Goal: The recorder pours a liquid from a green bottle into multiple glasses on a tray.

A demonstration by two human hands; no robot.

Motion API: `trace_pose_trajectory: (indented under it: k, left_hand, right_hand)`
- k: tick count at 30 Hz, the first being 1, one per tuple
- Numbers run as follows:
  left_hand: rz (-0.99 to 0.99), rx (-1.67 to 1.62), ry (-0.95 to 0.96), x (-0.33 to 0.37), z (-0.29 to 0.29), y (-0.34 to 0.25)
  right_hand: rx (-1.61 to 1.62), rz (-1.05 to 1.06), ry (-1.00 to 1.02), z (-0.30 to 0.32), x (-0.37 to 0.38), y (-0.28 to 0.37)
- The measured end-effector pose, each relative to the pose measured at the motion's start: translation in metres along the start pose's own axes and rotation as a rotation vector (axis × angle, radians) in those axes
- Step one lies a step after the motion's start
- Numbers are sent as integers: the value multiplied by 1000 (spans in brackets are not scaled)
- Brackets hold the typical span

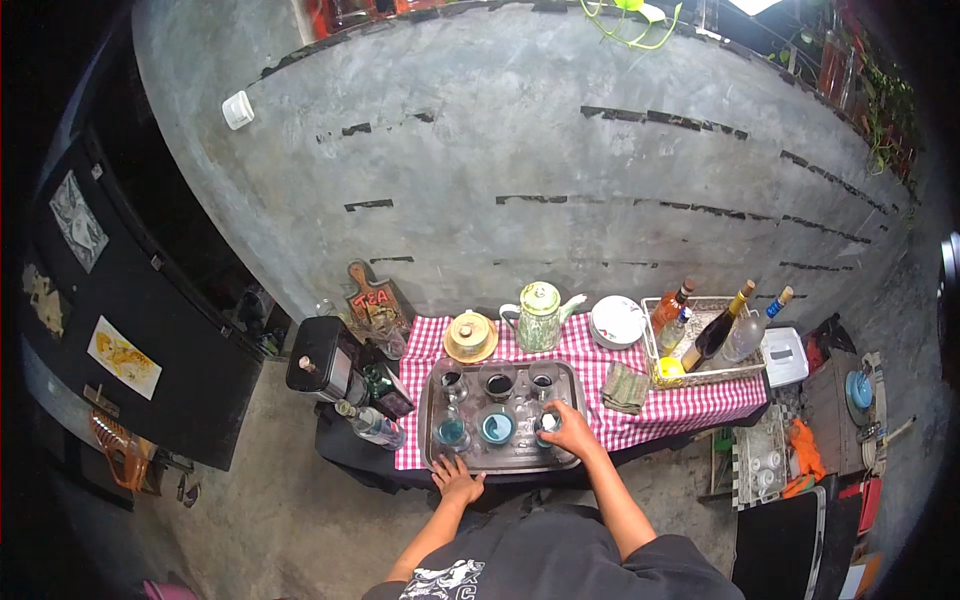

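Observation:
A dark metal serving tray (pixel 520 460) lies on the table with two rows of glasses. Dark contents show in the back-row glasses, such as the middle glass (pixel 497 384). In the front row, a left glass (pixel 451 431) and a middle glass (pixel 496 427) look blue-green inside. My right hand (pixel 570 432) has its fingers closed around the front-right glass (pixel 547 424), where something white shows; its fingertips are partly hidden. My left hand (pixel 457 484) rests with fingers spread at the tray's near-left edge, holding nothing.
Behind the tray stand a lidded pot (pixel 471 334), a green teapot (pixel 541 322) and stacked plates (pixel 617 320). To the right are a folded cloth (pixel 625 388) and a basket (pixel 712 376) of bottles. A bottle (pixel 376 428) and a black machine (pixel 325 358) stand left.

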State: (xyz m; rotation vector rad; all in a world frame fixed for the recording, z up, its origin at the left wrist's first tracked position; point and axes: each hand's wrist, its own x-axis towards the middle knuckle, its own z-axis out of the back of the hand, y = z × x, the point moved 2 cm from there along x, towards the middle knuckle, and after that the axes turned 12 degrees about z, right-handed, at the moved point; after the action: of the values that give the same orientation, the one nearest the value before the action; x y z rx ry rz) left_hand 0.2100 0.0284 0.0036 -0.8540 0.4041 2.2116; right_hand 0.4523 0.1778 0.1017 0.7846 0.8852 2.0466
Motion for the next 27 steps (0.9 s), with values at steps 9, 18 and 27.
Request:
trace_pose_trajectory:
  k: [9,18,27]
  left_hand:
    - [-3,-15,92,7,5,0]
    - [-9,-43,123,6,4,6]
    - [-24,-43,136,4,6,4]
  right_hand:
    - [20,-14,10,4,6,4]
    - [20,11,7,1,8,6]
    - [-6,14,45,3,8,5]
